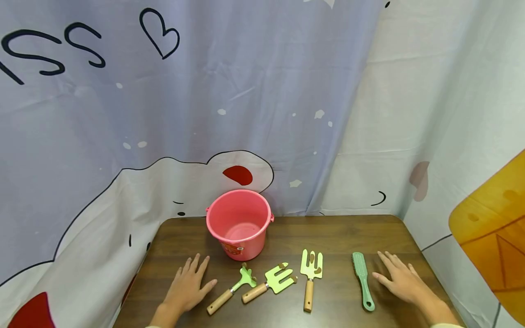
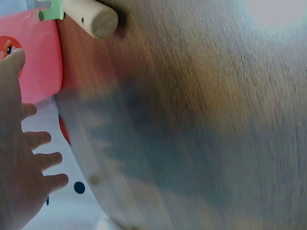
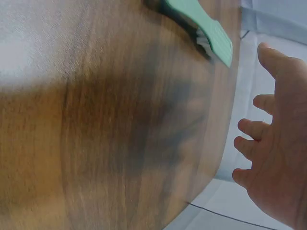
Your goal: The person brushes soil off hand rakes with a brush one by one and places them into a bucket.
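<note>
left hand (image 1: 186, 284), right hand (image 1: 404, 280) spread, holding nothing; between them green three-pronged wooden-handled fork (image 1: 270, 279), long green brush (image 1: 362, 277), both untouched; work seemingly unstarted.

A curtained corner of a room, this; whether home or studio, I can't tell from here. Cartoon-printed cloth (image 1: 262, 91) hangs in folds across the back and right of the frame, with black lettering (image 1: 37, 57) and a heart (image 1: 160, 34) at upper left. A wood-grained table (image 1: 336, 234) fills the lower middle.
</note>
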A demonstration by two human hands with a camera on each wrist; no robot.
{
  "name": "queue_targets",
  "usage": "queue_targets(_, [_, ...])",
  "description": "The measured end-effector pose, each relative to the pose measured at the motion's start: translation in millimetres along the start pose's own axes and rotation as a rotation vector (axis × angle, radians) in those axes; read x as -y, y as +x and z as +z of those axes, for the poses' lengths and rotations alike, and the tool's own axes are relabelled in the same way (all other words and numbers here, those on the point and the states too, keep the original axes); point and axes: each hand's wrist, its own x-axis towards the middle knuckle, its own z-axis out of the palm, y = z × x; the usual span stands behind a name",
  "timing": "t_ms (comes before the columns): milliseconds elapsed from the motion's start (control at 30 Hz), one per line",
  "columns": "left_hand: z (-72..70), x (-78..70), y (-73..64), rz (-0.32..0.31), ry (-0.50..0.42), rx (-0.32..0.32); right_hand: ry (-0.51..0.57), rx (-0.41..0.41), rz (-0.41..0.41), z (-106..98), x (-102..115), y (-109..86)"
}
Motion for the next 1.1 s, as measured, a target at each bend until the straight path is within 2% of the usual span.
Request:
queue_targets(167, [2.1,-6.1,-0.7,0.009,-0.011,-0.01,-0.003,-0.015,-0.008,3,8,-0.2])
queue_targets(400, [-0.3,-15.7,-0.4,0.037,0.008,0.007,-0.056,-0.073,-0.019,8,19,1.3])
queue_targets(667, [-4.1,-27.7,2.0,0.091,0.026,-0.036,-0.018,-0.118,0.02,15,27,2.3])
queue_targets(1100, [5.2,-42.4,1.4,0.168,0.059,-0.039,0.025,-0.111,0.08,35,35,7.7])
